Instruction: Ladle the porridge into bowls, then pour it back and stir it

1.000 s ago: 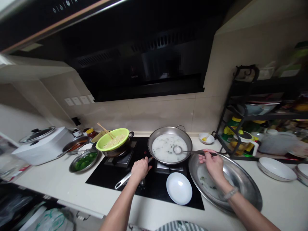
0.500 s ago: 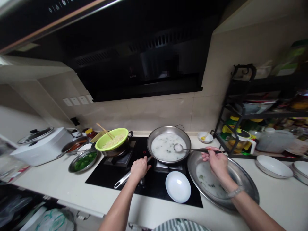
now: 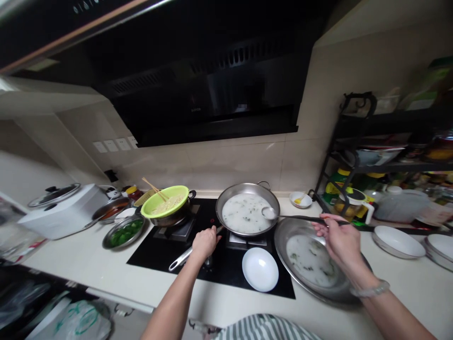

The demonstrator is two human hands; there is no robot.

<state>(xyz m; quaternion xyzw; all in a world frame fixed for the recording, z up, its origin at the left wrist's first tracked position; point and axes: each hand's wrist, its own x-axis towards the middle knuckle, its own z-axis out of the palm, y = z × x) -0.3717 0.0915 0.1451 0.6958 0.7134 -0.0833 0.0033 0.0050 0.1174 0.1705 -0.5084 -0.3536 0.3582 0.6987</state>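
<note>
My left hand (image 3: 205, 243) is closed around the long handle of a steel wok (image 3: 221, 222) on the right burner. Inside the wok lies white, cloudy liquid (image 3: 244, 212) with green bits. My right hand (image 3: 338, 238) grips the dark handle of a ladle (image 3: 269, 213), whose bowl hangs at the wok's right side with some pale liquid in it. Below that hand stands a wide steel basin (image 3: 354, 278) holding similar milky liquid with green pieces. An empty white bowl (image 3: 260, 269) sits on the black hob in front of the wok.
A green colander (image 3: 148, 208) with noodles and chopsticks rests on a pot at the left burner. A steel dish of green leaves (image 3: 125, 233) stands farther left. At right are a black rack (image 3: 336, 156), white bowls (image 3: 399, 242) and a small dish (image 3: 300, 199).
My right hand has moved right with the ladle, whose bowl has shifted toward the wok's right rim. My left hand stays on the wok handle.
</note>
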